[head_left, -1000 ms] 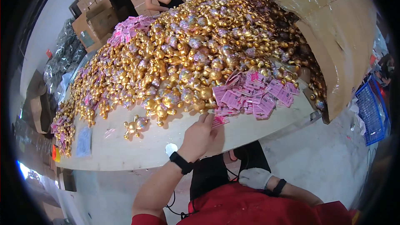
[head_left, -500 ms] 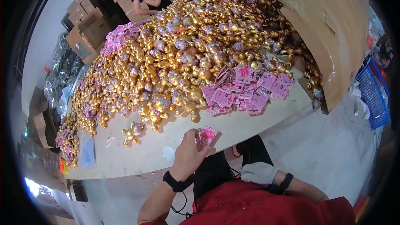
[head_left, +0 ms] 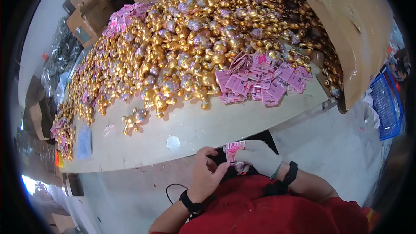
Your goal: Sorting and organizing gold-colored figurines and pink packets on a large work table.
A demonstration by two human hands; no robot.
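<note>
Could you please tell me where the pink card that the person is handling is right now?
In the head view, the pink card is low and centre, pinched between the left hand and the gloved right hand, just off the table's near edge.

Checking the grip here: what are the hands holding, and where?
A small pink printed card, pinched at its lower part between the bare left hand and white-gloved right hand.

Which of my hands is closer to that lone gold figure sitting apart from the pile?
Left. Your left hand is below the lone gold figure, slightly to its right; your gloved right hand is farther right, holding a pink card.
</note>
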